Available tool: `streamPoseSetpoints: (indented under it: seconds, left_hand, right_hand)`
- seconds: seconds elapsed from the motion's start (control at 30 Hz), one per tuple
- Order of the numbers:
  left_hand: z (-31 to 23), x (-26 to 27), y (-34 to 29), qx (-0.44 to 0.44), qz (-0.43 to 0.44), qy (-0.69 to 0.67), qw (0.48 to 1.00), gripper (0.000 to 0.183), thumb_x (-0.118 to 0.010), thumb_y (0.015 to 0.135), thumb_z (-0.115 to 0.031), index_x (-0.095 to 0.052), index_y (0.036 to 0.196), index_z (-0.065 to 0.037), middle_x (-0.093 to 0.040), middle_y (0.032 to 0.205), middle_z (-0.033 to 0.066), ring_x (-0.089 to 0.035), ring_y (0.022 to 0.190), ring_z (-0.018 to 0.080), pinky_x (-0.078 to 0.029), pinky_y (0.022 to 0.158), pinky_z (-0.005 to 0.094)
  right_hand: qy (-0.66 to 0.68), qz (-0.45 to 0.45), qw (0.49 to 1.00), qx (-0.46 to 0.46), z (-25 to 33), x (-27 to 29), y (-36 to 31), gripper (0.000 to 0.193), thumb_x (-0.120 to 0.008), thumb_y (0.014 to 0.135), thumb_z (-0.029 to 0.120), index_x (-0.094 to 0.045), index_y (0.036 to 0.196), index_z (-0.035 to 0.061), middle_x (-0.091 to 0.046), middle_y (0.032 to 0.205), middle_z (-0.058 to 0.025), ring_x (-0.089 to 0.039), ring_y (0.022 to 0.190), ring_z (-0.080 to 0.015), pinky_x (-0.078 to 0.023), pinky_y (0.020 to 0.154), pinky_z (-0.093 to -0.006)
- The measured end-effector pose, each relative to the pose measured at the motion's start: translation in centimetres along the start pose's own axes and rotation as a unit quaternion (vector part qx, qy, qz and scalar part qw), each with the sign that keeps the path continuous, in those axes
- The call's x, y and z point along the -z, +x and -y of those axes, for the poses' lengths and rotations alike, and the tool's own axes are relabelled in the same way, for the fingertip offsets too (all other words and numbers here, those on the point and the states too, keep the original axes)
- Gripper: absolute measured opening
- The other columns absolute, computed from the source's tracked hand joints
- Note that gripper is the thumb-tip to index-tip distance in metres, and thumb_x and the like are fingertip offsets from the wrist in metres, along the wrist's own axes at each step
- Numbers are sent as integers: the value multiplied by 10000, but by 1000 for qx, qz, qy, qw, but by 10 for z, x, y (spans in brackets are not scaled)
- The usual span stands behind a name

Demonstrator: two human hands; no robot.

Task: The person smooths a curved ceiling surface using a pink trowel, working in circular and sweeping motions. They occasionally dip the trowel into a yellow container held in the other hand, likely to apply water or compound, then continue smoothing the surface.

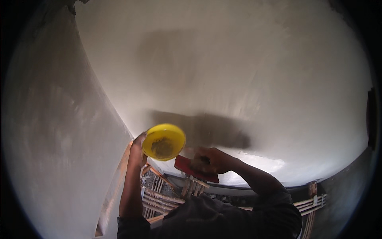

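My left hand [138,150] is closed on the left side of a yellow bowl [177,137]. The bowl is tilted so that its inside shows, with a patch of grey, wet-looking material [162,148] at the bottom. To the right of the bowl, my right hand [215,160] grips a red plastering float [209,176] by its handle. The float lies slanted, its left end close to the bowl's lower right rim. Its working face is hidden, and the fingers around the handle are partly blurred. Both hands are in front of a smooth grey plastered wall [246,71].
Another plastered wall [51,119] meets the first in a corner at the left. Below me are several pale poles or pipes [159,199] over rubble, with more poles [312,205] at the lower right. A long pale strip [113,191] runs down at the left.
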State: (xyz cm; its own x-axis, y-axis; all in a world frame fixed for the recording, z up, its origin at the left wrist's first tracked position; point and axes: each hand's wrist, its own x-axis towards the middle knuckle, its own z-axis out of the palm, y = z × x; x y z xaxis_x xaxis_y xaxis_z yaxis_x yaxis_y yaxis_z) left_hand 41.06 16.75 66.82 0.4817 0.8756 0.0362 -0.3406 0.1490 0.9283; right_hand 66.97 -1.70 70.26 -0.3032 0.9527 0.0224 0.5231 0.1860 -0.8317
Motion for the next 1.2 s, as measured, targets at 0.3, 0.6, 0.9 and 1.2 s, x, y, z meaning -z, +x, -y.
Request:
streamPoseSetpoints:
  seconds: [0.3, 0.6, 0.9, 1.2]
  left_hand:
    - [2, -27, -15, 44, 19, 1, 999, 446, -528, 1003, -283, -559, 1313, 36, -637, 1226, 135, -621, 1085, 215, -482, 964, 346]
    - [8, -23, -14, 79, 36, 42, 995, 547, -509, 992, -366, -507, 1380, 19, -589, 1298, 167, -594, 1161, 276, -476, 1003, 386]
    - [-4, -37, -45, -208, -2, 280, 937, 571, -472, 1026, -390, -414, 1467, -32, -436, 1471, 227, -453, 1349, 336, -379, 1107, 425]
    - [-29, -39, -71, -286, 126, 510, 802, 480, -927, 622, -164, -748, 1060, -89, -459, 1480, 149, -490, 1339, 313, -492, 1038, 412]
  right_hand:
    - [-26, 53, 998, 14, 3, 4, -11, 823, -689, 822, 102, -284, 1537, 120, -683, 1015, -114, -662, 881, -215, -511, 852, -335]
    - [-32, 107, 993, -27, 7, 16, 9, 574, -709, 830, 152, -525, 1368, 71, -700, 1091, -130, -678, 1010, -232, -512, 906, -352]
    - [-44, 105, 993, 39, 11, 41, 18, 484, -705, 827, 199, -587, 1277, 64, -684, 1144, -134, -657, 1072, -247, -493, 943, -369]
    - [-40, 94, 992, 76, -5, 34, 21, 523, -723, 861, 318, -583, 1296, 63, -692, 976, -109, -659, 888, -218, -507, 804, -345]
